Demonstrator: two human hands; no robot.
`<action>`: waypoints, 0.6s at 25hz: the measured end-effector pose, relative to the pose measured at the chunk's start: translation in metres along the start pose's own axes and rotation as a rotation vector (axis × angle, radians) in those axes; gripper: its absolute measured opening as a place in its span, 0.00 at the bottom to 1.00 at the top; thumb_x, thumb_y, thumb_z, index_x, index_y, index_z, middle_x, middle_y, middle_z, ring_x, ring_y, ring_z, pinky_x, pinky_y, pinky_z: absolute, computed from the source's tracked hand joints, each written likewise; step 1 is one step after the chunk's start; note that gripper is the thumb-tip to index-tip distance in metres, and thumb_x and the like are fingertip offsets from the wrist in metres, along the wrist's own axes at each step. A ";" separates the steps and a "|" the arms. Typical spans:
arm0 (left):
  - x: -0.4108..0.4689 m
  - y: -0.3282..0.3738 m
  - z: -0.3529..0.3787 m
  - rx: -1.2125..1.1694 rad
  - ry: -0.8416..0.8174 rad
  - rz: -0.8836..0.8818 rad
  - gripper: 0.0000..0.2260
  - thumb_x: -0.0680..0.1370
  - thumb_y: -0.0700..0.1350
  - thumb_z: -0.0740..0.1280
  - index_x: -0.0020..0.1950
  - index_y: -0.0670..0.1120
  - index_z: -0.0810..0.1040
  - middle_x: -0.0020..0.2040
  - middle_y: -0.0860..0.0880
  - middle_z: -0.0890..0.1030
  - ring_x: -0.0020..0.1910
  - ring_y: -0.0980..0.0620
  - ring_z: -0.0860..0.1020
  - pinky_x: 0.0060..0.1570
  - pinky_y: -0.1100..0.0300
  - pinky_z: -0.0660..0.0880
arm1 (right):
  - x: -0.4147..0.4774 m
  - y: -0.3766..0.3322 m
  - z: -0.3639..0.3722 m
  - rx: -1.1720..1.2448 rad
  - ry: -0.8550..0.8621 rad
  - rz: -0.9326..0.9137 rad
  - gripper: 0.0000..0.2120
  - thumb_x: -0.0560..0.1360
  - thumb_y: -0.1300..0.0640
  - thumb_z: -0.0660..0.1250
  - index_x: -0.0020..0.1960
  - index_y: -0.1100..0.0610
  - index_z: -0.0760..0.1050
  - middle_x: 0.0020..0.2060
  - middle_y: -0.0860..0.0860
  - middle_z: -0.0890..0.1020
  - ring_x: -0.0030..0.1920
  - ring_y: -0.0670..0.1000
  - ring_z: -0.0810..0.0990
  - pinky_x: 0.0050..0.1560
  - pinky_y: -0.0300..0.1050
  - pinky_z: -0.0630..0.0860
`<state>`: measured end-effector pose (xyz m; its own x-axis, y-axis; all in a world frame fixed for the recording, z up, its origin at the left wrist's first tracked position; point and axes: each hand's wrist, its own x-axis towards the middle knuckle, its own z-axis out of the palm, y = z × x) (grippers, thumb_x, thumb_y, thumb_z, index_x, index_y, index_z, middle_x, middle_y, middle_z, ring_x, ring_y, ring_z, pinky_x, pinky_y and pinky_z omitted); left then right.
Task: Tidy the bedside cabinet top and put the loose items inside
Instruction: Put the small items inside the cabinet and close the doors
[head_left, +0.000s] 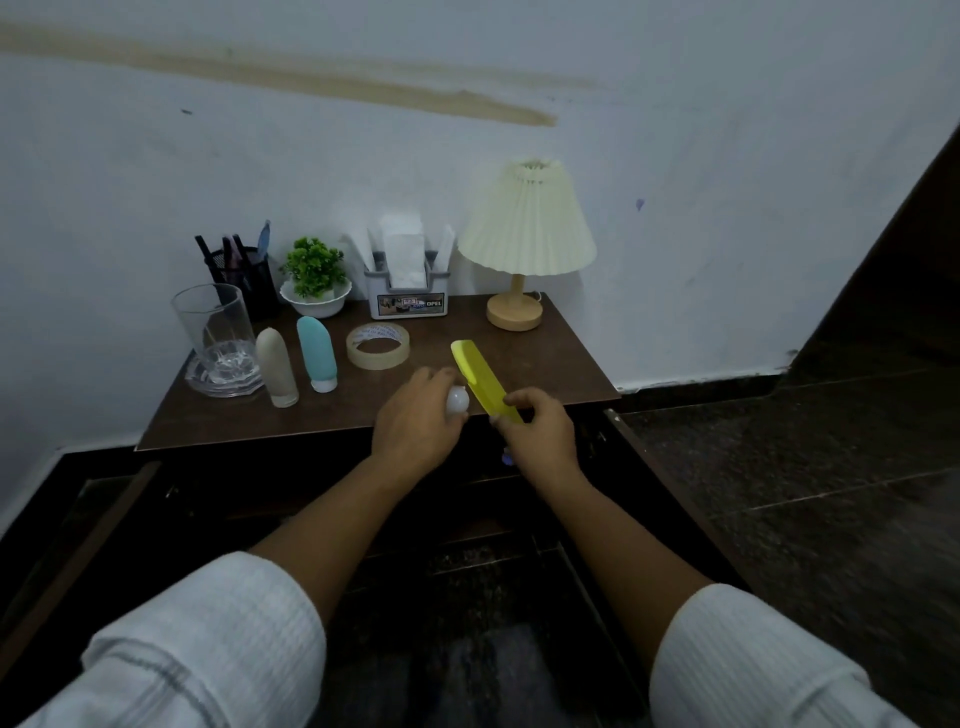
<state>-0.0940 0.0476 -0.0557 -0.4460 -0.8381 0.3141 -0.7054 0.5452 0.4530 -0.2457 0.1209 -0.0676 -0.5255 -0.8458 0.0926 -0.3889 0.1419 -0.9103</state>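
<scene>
Left hand (415, 415): fingers curled round a small white ball (457, 401), over the front edge of the cabinet top (545, 358).
Right hand (540, 431): just right of the left hand, pinching the near end of a flat yellow piece (480, 376) that slants away past the left fingertips.
Tape roll (378, 345): flat on the top, just beyond the left hand.
Blue bottle (317, 353), beige bottle (278, 366): upright side by side, left of the left hand.

White ribbed sleeves (208, 639), faint grey stripe, bare forearms (332, 525)
</scene>
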 end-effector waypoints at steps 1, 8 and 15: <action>-0.003 0.002 0.000 -0.014 -0.003 0.001 0.16 0.76 0.50 0.69 0.63 0.53 0.75 0.57 0.51 0.76 0.55 0.49 0.78 0.49 0.49 0.77 | 0.003 -0.003 0.002 0.073 0.046 0.067 0.09 0.73 0.59 0.73 0.48 0.48 0.75 0.52 0.51 0.78 0.47 0.56 0.83 0.47 0.57 0.83; -0.026 0.003 -0.003 -0.159 -0.073 0.069 0.18 0.72 0.50 0.74 0.61 0.55 0.77 0.57 0.55 0.78 0.54 0.54 0.78 0.51 0.51 0.77 | -0.008 -0.002 -0.025 0.407 -0.279 0.533 0.06 0.77 0.72 0.64 0.50 0.64 0.76 0.47 0.61 0.82 0.43 0.56 0.83 0.41 0.50 0.84; -0.071 -0.004 0.001 -0.196 -0.362 0.168 0.17 0.67 0.52 0.74 0.54 0.58 0.77 0.53 0.59 0.79 0.49 0.60 0.78 0.47 0.52 0.80 | -0.041 0.053 -0.080 -0.080 -0.707 0.665 0.10 0.76 0.72 0.63 0.52 0.61 0.77 0.47 0.60 0.84 0.44 0.56 0.85 0.42 0.50 0.84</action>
<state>-0.0603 0.1046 -0.0803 -0.7342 -0.6715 0.0998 -0.5049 0.6383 0.5811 -0.3054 0.2045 -0.0869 -0.0907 -0.6904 -0.7177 -0.2413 0.7144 -0.6568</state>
